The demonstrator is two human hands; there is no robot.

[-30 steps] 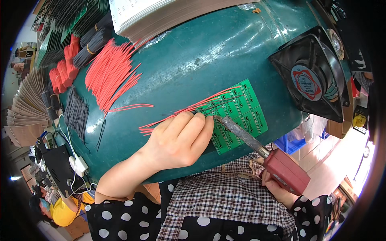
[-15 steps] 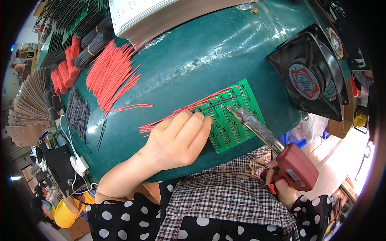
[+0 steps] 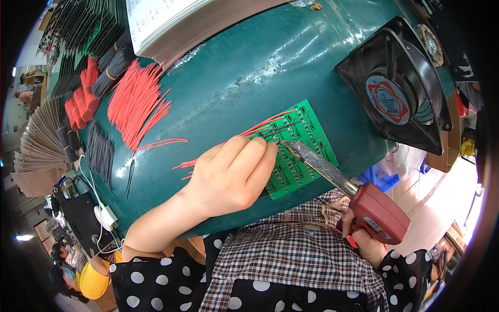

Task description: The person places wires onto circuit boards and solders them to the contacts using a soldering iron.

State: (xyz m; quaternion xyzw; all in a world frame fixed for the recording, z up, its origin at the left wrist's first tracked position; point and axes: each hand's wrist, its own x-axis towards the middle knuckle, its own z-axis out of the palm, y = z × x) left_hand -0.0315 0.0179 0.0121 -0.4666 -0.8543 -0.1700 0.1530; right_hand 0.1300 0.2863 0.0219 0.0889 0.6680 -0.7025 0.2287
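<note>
Left hand (image 3: pixel 226 177) curled over the left edge of green circuit board (image 3: pixel 291 169); fingertips hidden, can't tell its grip. Board sits askew on desk (image 3: pixel 234 78), repeating circuit pattern, red wires (image 3: pixel 270 120) across top. Right hand (image 3: pixel 366 244) grasps maroon soldering iron (image 3: pixel 382 213), stained barrel over board.

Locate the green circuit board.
In the head view, the green circuit board lies right of centre on the table, between the left hand and black fan, the soldering iron's tip over it.
</note>
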